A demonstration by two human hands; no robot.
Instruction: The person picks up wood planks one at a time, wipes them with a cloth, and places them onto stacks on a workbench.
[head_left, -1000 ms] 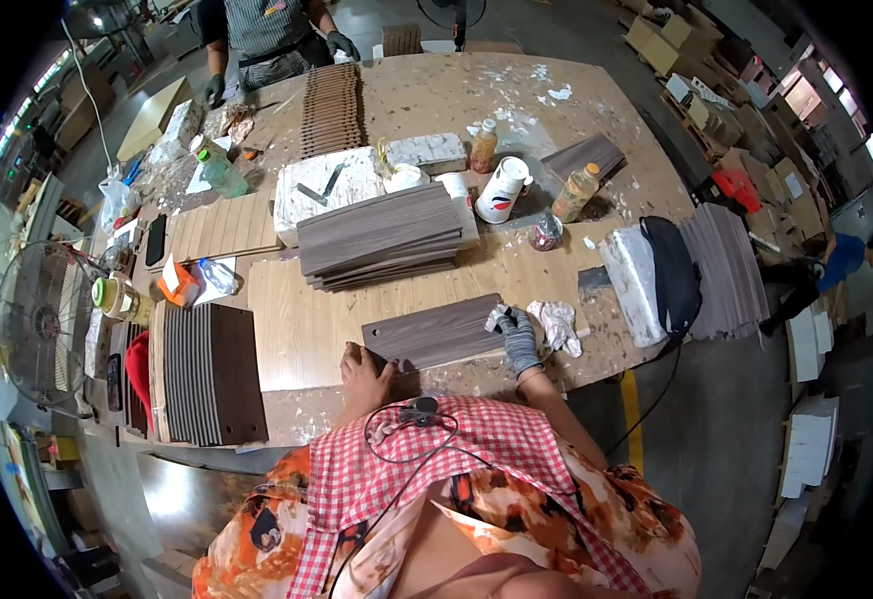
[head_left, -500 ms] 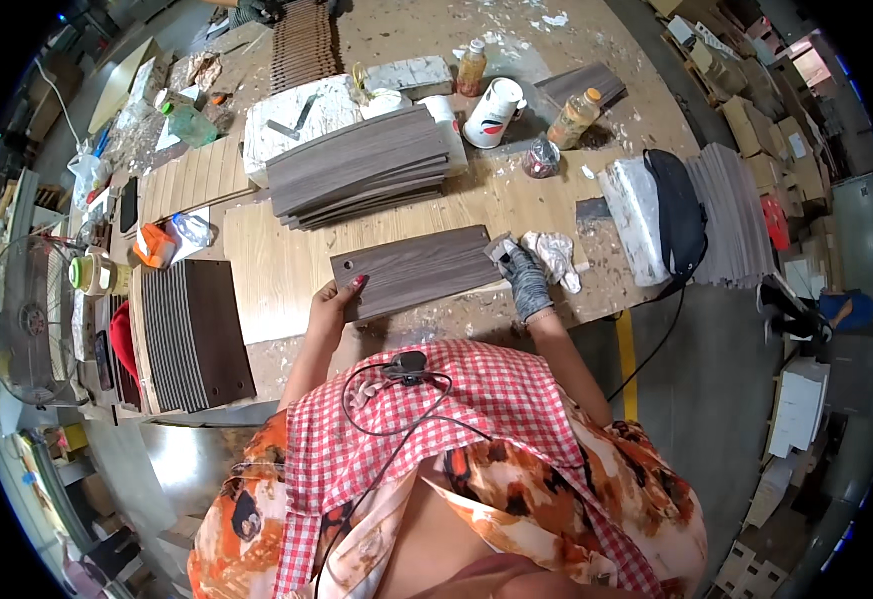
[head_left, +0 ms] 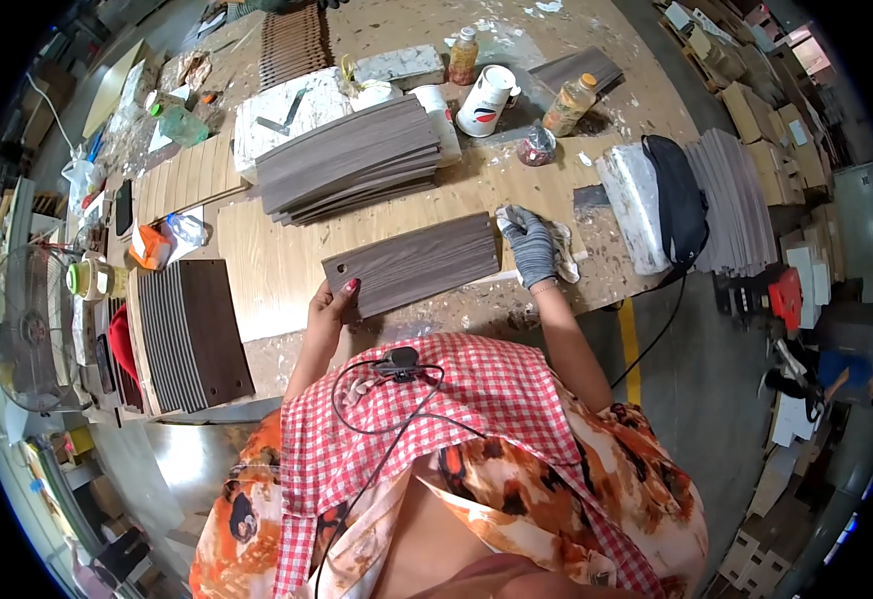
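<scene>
A dark wood-grain board (head_left: 422, 262) with a hole near its left end lies slanted at the near side of the table. My bare left hand (head_left: 332, 302) grips its left end, thumb on top. My right hand (head_left: 528, 246), in a grey knit glove, is just beyond the board's right end, apart from it. Its fingers are closed, with something pale and small showing at the fingertips that I cannot make out. Partly behind this hand lies a crumpled white cloth (head_left: 564, 250). Farther back, a fanned stack of similar boards (head_left: 352, 155) rests by a white block.
Upright boards (head_left: 187, 334) stand packed at the left, near a fan (head_left: 32, 324). At the back are a white cup (head_left: 486, 102), bottles (head_left: 570, 105) and a small jar (head_left: 536, 146). A black bag (head_left: 674, 200) lies at the right beside more grey boards (head_left: 728, 203).
My right hand has moved off the board's right end, slightly right and away from me, over the white cloth. My left hand keeps its grip on the board.
</scene>
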